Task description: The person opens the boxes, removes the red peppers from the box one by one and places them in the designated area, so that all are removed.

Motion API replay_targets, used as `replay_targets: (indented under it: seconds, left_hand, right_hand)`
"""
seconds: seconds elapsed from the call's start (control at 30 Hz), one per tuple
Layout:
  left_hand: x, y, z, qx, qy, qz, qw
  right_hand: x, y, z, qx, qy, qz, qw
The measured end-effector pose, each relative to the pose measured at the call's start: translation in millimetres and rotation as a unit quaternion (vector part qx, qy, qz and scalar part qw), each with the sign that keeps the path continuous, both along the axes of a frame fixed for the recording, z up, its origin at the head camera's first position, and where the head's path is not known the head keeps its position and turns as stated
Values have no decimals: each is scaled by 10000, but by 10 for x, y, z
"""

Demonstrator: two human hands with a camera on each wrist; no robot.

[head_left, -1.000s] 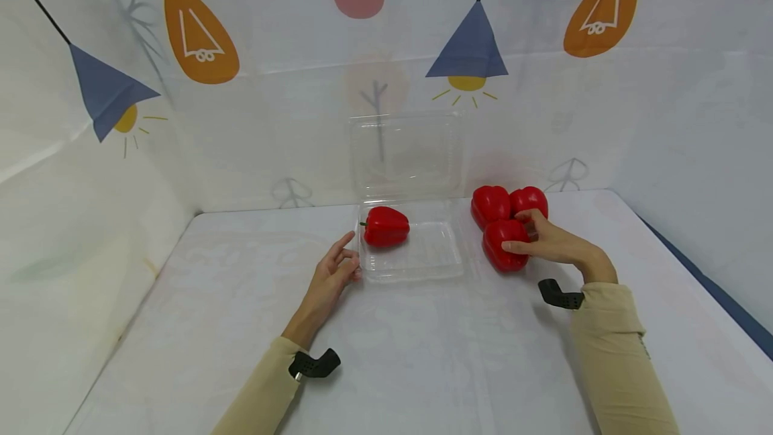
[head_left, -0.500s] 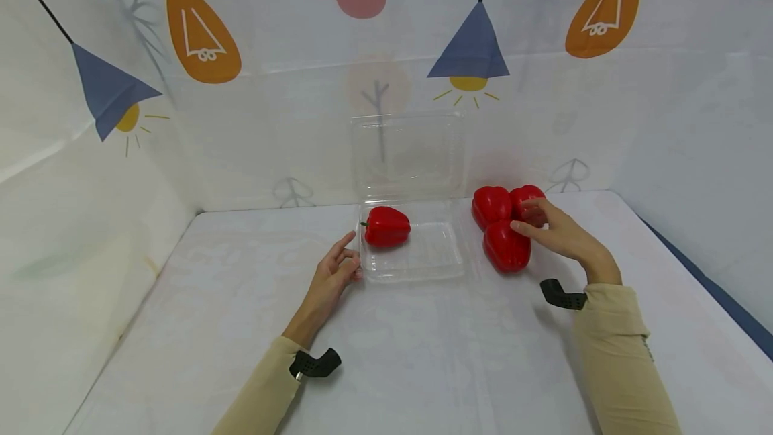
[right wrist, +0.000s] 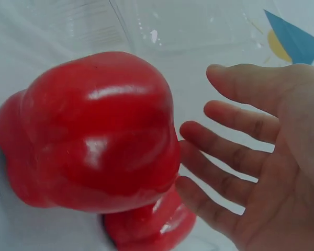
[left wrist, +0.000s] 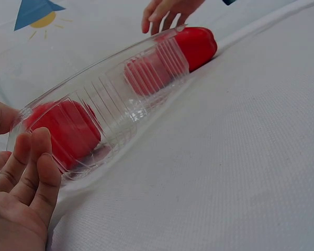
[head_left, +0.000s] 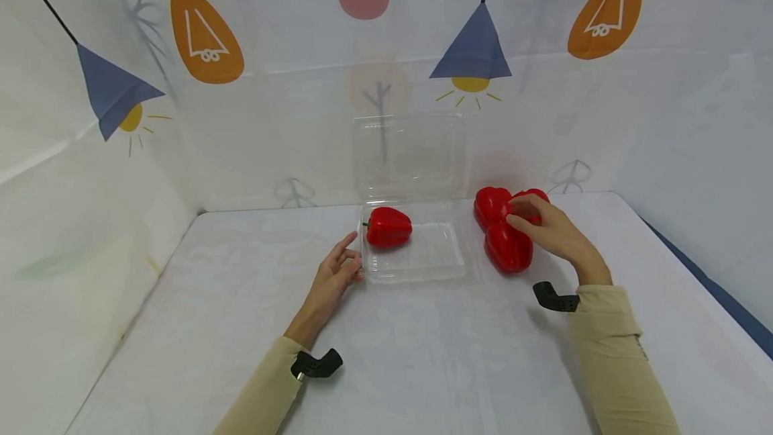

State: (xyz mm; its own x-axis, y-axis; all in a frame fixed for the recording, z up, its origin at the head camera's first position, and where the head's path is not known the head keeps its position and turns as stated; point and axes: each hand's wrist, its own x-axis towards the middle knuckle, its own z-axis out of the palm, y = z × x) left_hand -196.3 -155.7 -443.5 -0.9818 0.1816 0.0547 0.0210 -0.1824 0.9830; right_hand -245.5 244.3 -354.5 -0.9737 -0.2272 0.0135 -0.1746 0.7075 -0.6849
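Backdrop: a pale printed cloth wall (head_left: 290,139) stands behind and beside the table, with orange light bulbs, blue cone lamps and a pink shape drawn on it; no readable writing or brand shows anywhere.
Table: a white cloth-covered tabletop (head_left: 392,354) carries everything.
Container: a clear plastic clamshell box (head_left: 423,267) sits at the middle of the table with its lid (head_left: 410,156) standing open against the wall; no label is visible on it.
Pepper in box: one red bell pepper (head_left: 388,227) lies on its side in the left part of the tray, its green stem pointing left.
Pepper cluster: three more red bell peppers sit touching one another just right of the box: a near one (head_left: 506,250), a back left one (head_left: 490,205) and a back right one (head_left: 534,197), largely hidden by the hand.
Right hand: the right hand (head_left: 546,230) reaches over the cluster with fingers spread and relaxed, fingertips at the back right pepper; the right wrist view shows the fingers (right wrist: 220,157) straight and just beside a pepper, grasping nothing.
Left hand: the left hand (head_left: 335,277) rests on the table with loosely bent fingers touching the left edge of the tray, not gripping it.
Sleeves: both arms wear beige sleeves (head_left: 616,354), each with a black wrist mount (head_left: 552,297).
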Motion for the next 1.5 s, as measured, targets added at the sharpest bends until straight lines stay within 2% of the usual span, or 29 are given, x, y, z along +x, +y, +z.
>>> replay_targets:
  seconds: [0.37,0.7,1.1,1.5]
  left_hand:
    - [-3,6,-7,-22,54,10,10000]
    - [1,12,1,-63,70,39,9999]
    - [2,8,8,-54,42,-5,10000]
    - [-1,3,3,-66,21,-13,10000]
  right_hand:
    - [-9,-212,-24,-228,699,110,9972]
    - [-49,-404,-101,-275,993,339,9941]
    - [-68,-503,-188,-206,1102,610,9918]
    - [-88,-632,-216,-300,991,914,9904]
